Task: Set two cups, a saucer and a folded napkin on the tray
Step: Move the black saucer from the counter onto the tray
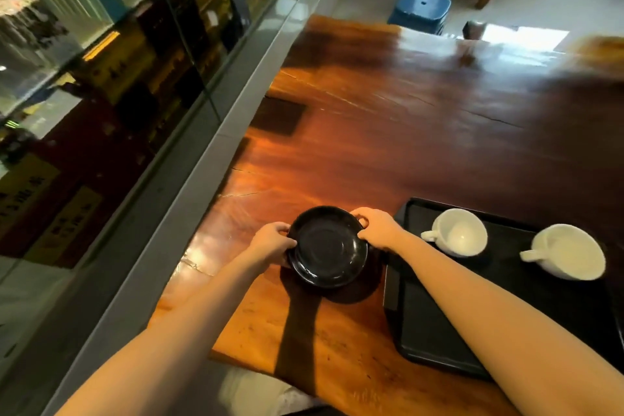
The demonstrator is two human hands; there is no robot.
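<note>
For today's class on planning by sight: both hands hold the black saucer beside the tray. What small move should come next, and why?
Probably carry the saucer rightward over the tray's rim and set it on the bare near part. Left hand and right hand already grip its edges, and both cups stand at the far side.

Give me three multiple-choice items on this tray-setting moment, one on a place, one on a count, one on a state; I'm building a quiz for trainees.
1. Where is the black saucer?
A. On the tray
B. Over the wooden table, left of the tray
C. Inside a cup

2. How many white cups stand on the black tray?
A. One
B. Two
C. Three

3. How is the saucer held?
A. By both hands at opposite rims
B. By the right hand alone
C. By no hand

Answers: 1 B, it sits over the wooden table beside the tray; 2 B, the near cup and far cup; 3 A, left hand and right hand grip its edges.
</note>
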